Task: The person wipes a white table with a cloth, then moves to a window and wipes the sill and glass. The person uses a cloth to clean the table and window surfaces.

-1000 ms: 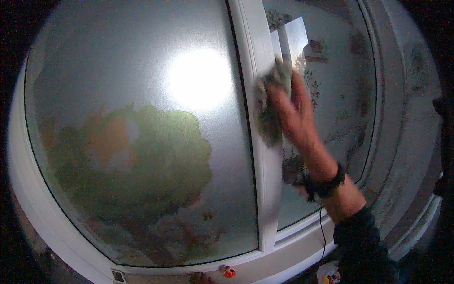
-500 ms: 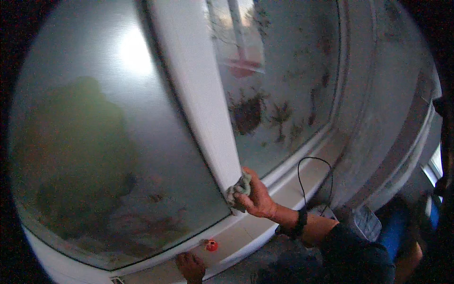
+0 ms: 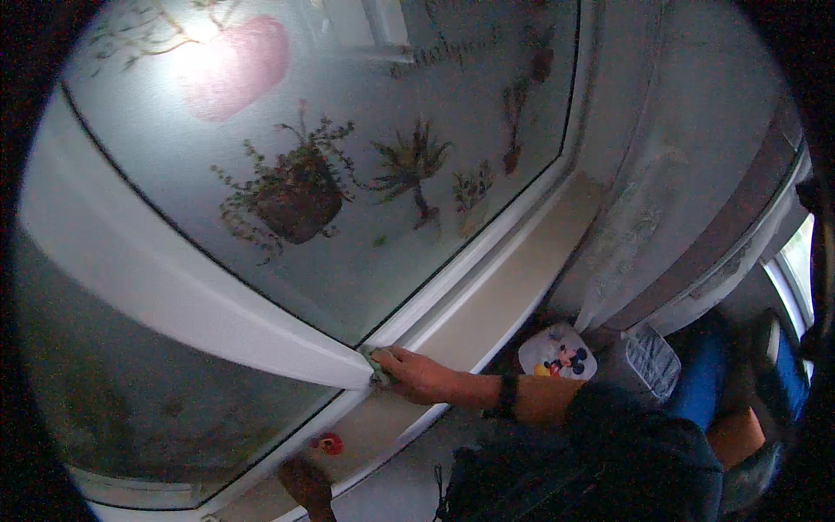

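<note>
A crumpled greenish-grey cloth is held in my right hand, with the fingers closed round it. It presses against the foot of the white window post, where the post meets the lower frame. My left hand is down at the window sill, dark and blurred, so its fingers cannot be made out. Close beyond that hand, a small round red thing lies on the sill.
Frosted panes with plant pictures rise on both sides of the post. To the right hangs a sheer curtain. Below the sill are a white container lid with a cartoon mouse and a grey bin-like container.
The view has swung, so the post now slants across the left. My right hand stays with the cloth at the post's foot, its fingers now pointing more to the left.
</note>
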Demonstrator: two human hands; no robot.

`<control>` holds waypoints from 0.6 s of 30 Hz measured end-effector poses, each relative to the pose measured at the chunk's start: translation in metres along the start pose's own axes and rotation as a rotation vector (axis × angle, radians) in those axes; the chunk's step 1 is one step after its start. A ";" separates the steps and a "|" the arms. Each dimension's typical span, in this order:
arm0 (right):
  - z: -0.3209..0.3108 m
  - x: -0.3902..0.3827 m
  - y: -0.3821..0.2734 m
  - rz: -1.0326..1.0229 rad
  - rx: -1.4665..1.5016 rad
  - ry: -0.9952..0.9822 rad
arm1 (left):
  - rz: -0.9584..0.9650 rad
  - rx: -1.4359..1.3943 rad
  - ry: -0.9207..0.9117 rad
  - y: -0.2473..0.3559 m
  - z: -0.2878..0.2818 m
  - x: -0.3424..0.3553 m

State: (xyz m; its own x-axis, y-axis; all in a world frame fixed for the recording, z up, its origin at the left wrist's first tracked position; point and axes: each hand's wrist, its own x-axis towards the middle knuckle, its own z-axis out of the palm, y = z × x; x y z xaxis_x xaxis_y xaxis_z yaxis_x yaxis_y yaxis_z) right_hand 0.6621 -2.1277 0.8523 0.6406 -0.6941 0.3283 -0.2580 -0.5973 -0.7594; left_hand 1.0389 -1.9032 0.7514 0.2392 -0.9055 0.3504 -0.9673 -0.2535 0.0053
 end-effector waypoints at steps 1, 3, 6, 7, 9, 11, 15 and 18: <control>-0.004 0.006 -0.006 0.010 -0.018 0.006 | 0.009 -0.017 -0.054 0.000 -0.011 0.006; -0.017 0.017 -0.014 -0.068 -0.091 0.068 | -0.010 -0.068 -0.117 -0.002 -0.035 0.017; -0.055 0.023 -0.002 -0.058 -0.142 0.211 | 0.243 0.153 0.094 0.013 -0.048 0.028; -0.063 0.028 0.004 -0.036 -0.077 0.353 | 0.191 0.164 -0.053 0.015 -0.051 0.031; -0.069 0.039 0.016 -0.159 -0.193 0.339 | 0.200 0.141 0.001 0.021 -0.050 0.036; -0.062 0.047 0.023 -0.265 -0.396 0.306 | 0.235 0.150 0.047 0.024 -0.048 0.039; -0.041 0.049 0.021 -0.280 -0.432 0.231 | 0.190 0.122 0.016 0.025 -0.049 0.039; -0.038 0.043 0.016 -0.252 -0.503 0.217 | 0.105 0.051 0.014 0.027 -0.051 0.038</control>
State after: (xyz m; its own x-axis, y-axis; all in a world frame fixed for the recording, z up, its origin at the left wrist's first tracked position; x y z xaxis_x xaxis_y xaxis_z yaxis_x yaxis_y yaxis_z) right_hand 0.6580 -2.1822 0.8760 0.5782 -0.5408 0.6110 -0.4618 -0.8342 -0.3013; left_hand 1.0178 -1.9270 0.8126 0.1351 -0.9233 0.3596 -0.9813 -0.1749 -0.0802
